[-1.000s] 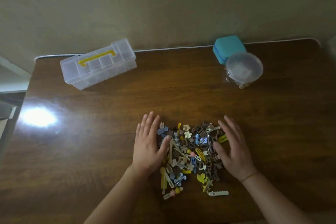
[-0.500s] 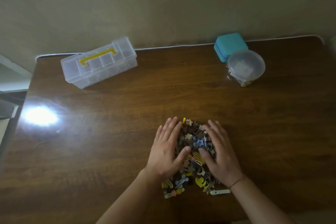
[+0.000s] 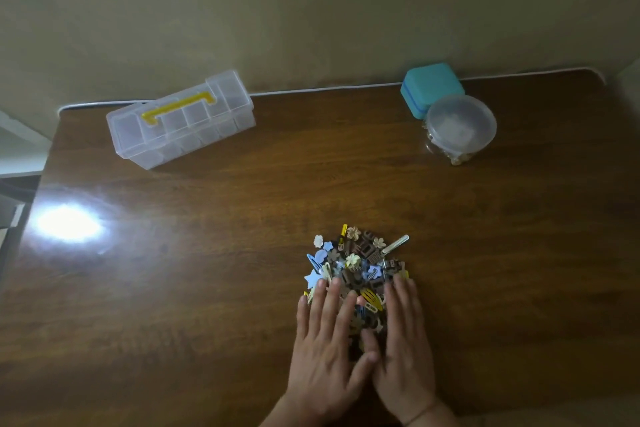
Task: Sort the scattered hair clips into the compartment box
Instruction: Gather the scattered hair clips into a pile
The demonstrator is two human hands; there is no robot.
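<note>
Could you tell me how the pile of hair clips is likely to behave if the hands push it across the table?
The pile of hair clips is loose and mixed, so it would probably spread, not slide together. The table looks glossy, so strays may skid. Small pieces likely weigh little.

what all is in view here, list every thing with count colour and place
clips: one heap, too many to count; brown, blue, yellow, cream; near middle of the table, partly under the hands
box: one, clear with a yellow handle, lid shut, far left of the table
case: one, teal, far right by the wall
tub: one, clear, round, lidded, in front of the case, small pale things inside
cable: one, white, along the table's far edge
table: one, dark brown wood, glare at left
left hand: flat on the heap's near side
right hand: flat beside it, thumbs meeting
</note>
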